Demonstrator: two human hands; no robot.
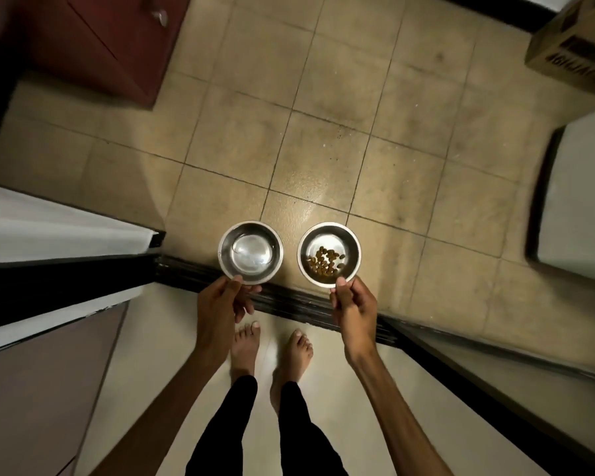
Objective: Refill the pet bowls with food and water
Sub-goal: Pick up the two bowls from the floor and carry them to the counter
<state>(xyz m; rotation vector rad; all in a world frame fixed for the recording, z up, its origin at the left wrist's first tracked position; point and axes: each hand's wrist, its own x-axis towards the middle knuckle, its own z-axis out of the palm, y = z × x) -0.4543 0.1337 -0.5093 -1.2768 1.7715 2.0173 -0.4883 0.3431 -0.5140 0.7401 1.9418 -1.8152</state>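
Note:
Two steel pet bowls are held side by side above a tiled floor. The left bowl (250, 251) holds clear water; my left hand (224, 304) pinches its near rim, thumb on top. The right bowl (329, 254) holds a small heap of brown kibble; my right hand (352, 312) pinches its near rim the same way. Both bowls sit level, a small gap between them.
A dark sliding-door track (289, 300) crosses the floor just ahead of my bare feet (272, 352). A door frame (66, 255) stands at left and a red cabinet (93, 42) at far left. At far right is a cardboard box (574, 46), with a white appliance (577, 197) below it.

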